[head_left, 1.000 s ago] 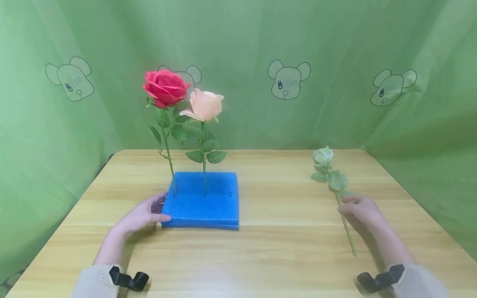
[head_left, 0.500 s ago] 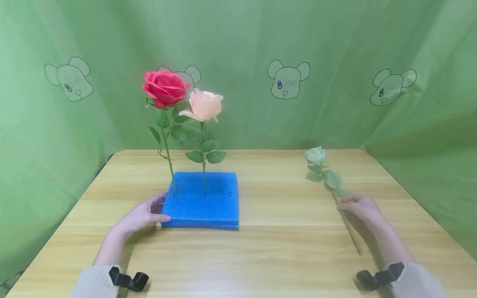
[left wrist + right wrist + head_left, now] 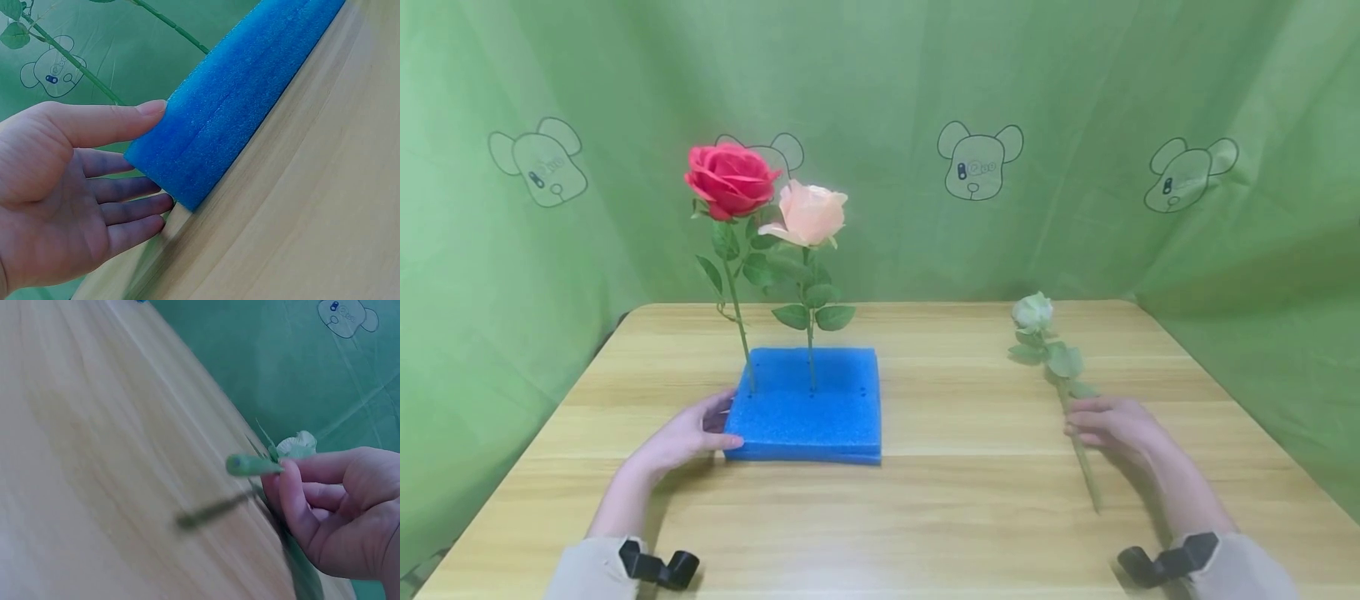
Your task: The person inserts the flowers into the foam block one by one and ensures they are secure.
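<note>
A blue foam block [image 3: 820,425] lies on the table, with a red rose [image 3: 732,182] and a pale pink rose [image 3: 811,213] standing upright in it. My left hand [image 3: 688,435] rests against the block's left front corner. In the left wrist view its thumb [image 3: 152,107] touches the foam's edge while the other fingers lie fairly straight along the side. Over at the right, my right hand [image 3: 1116,427] pinches the stem of a white rose [image 3: 1032,312] between thumb and fingers. The stem's cut end [image 3: 236,465] points toward the right wrist camera, above its shadow.
The wooden table [image 3: 970,500] reaches back to a green curtain [image 3: 880,83] printed with bear heads. Small dark holes [image 3: 862,392] dot the foam's top, some at its right side. Each sleeve bears a black wrist mount [image 3: 658,567].
The white rose has moved left with my right hand, and its stem's lower end has swung right, then back left. My left hand and the foam block stay in place.
</note>
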Demonstrator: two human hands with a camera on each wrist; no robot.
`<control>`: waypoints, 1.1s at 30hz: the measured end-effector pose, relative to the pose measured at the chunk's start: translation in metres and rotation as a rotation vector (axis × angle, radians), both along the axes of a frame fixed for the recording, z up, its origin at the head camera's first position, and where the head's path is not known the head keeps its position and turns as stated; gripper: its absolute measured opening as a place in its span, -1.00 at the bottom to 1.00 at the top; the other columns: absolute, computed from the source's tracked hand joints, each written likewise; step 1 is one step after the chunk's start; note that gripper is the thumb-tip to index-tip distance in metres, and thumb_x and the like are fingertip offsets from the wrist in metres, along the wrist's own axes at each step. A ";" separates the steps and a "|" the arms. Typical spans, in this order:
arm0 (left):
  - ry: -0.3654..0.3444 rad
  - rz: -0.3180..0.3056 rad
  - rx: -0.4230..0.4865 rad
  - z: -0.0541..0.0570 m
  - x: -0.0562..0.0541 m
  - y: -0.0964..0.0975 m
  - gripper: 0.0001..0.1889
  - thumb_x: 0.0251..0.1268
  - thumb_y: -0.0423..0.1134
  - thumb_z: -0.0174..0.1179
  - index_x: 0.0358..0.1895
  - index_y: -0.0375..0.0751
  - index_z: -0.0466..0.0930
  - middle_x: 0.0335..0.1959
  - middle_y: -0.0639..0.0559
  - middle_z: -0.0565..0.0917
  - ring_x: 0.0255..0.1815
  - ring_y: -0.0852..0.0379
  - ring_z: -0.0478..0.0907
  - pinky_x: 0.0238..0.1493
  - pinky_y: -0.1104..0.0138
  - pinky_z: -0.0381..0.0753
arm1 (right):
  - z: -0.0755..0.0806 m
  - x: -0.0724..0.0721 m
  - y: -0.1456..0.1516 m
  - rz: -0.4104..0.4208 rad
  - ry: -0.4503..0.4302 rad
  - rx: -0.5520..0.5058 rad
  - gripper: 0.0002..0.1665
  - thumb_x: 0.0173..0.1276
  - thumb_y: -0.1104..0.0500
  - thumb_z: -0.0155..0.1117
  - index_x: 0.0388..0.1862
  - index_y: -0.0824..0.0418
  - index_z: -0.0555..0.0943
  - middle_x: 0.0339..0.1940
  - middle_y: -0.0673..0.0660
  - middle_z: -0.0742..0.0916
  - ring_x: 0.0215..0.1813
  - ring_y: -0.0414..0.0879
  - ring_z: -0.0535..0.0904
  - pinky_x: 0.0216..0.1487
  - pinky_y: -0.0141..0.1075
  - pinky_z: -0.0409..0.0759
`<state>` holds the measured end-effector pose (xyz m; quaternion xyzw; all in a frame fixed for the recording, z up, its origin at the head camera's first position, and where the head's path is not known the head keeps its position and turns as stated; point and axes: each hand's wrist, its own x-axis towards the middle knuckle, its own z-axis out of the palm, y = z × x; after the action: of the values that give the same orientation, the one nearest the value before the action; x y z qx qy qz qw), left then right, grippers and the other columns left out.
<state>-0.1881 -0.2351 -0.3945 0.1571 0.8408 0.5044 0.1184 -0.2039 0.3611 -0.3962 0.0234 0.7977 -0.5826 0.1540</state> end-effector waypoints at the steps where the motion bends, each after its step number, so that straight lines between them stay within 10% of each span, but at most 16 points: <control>1: 0.000 0.000 0.001 0.000 0.000 0.000 -0.08 0.10 -0.21 0.29 0.40 -0.47 -0.11 0.35 -0.47 0.09 0.31 -0.40 0.12 0.27 -0.12 0.17 | -0.001 0.000 0.000 0.005 -0.008 -0.024 -0.23 0.30 0.27 0.18 0.27 0.67 0.04 -0.16 0.18 0.70 -0.17 -0.17 0.65 -0.07 -0.35 0.60; 10: 0.011 0.002 -0.009 -0.002 0.001 0.000 -0.08 0.10 -0.19 0.30 0.40 -0.48 -0.10 0.36 -0.46 0.08 0.31 -0.39 0.11 0.28 -0.13 0.16 | 0.001 -0.001 -0.001 0.038 -0.032 -0.180 -0.19 0.33 0.28 0.15 0.32 0.63 -0.05 -0.17 0.02 0.68 -0.12 -0.13 0.64 -0.04 -0.38 0.58; 25: 0.008 -0.003 0.006 -0.002 0.000 -0.001 -0.08 0.10 -0.21 0.29 0.39 -0.50 -0.10 0.36 -0.48 0.07 0.31 -0.40 0.10 0.28 -0.12 0.15 | 0.010 0.001 -0.015 0.080 0.049 -0.145 -0.19 0.41 0.21 0.04 0.34 0.62 -0.15 -0.02 -0.03 0.51 -0.09 -0.28 0.53 -0.01 -0.45 0.52; 33: 0.008 -0.003 0.003 -0.002 -0.002 -0.001 -0.08 0.10 -0.20 0.30 0.40 -0.50 -0.10 0.36 -0.47 0.07 0.32 -0.40 0.09 0.29 -0.13 0.14 | 0.016 0.000 -0.026 0.099 0.052 -0.125 -0.20 0.40 0.22 0.04 0.32 0.66 -0.12 0.23 0.49 0.27 -0.07 -0.32 0.50 0.04 -0.45 0.51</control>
<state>-0.1896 -0.2364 -0.3969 0.1604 0.8403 0.5048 0.1155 -0.2034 0.3350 -0.3806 -0.0407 0.7637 -0.6232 0.1631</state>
